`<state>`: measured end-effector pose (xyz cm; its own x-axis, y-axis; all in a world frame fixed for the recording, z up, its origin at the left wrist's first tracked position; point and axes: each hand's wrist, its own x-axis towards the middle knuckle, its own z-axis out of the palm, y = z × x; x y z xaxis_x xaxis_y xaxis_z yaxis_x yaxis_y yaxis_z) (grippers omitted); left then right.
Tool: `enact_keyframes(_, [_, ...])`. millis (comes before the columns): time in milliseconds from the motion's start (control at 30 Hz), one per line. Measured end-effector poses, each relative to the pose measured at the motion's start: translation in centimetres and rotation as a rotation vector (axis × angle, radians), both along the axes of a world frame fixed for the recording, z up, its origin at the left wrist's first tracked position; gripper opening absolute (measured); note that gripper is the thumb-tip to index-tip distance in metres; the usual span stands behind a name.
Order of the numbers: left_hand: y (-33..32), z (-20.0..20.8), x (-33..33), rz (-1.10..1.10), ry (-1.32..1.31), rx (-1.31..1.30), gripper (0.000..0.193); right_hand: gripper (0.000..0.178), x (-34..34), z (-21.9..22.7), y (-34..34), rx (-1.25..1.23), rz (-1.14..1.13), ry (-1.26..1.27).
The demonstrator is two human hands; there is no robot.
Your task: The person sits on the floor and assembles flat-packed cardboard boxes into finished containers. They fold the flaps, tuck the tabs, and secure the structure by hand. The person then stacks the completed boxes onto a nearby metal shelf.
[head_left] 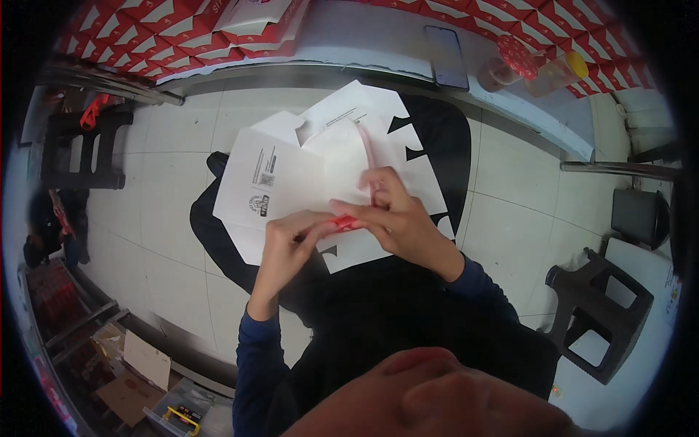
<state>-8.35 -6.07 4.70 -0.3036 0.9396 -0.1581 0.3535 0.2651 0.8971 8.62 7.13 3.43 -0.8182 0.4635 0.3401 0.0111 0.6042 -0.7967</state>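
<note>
Flat die-cut cardboard box blanks (255,171), white with small dark print and curved notches along their edges, lie spread over my dark-clad lap. On top of them is a white carton piece (338,156) with a red outer side, partly bent up along its right edge. My left hand (291,240) pinches the carton's near red edge between thumb and fingers. At the same edge, my right hand (400,218) closes its fingers on the carton's right side, slightly blurred. The hands nearly meet over the red strip, and fingers cover part of it.
Red-and-white folded cartons (167,36) line the back of the table (349,47). A phone (445,58), a jar with a red dotted lid (502,69) and a yellow-lidded jar (557,73) stand there. Dark plastic stools (84,149) flank me; opened cardboard (135,386) lies lower left.
</note>
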Motion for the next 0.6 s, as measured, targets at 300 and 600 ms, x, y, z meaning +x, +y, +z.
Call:
enact_keyframes(300, [-0.8, -0.5, 0.6, 0.319, -0.031, 0.243, 0.013, 0.038, -0.3, -3.9, -2.5, 0.364, -0.041, 0.427])
enact_keyframes(600, [1.9, 0.5, 4.0, 0.683, -0.284, 0.655, 0.017, 0.022, -2.9, -3.2, -2.9, 0.349, -0.058, 0.398])
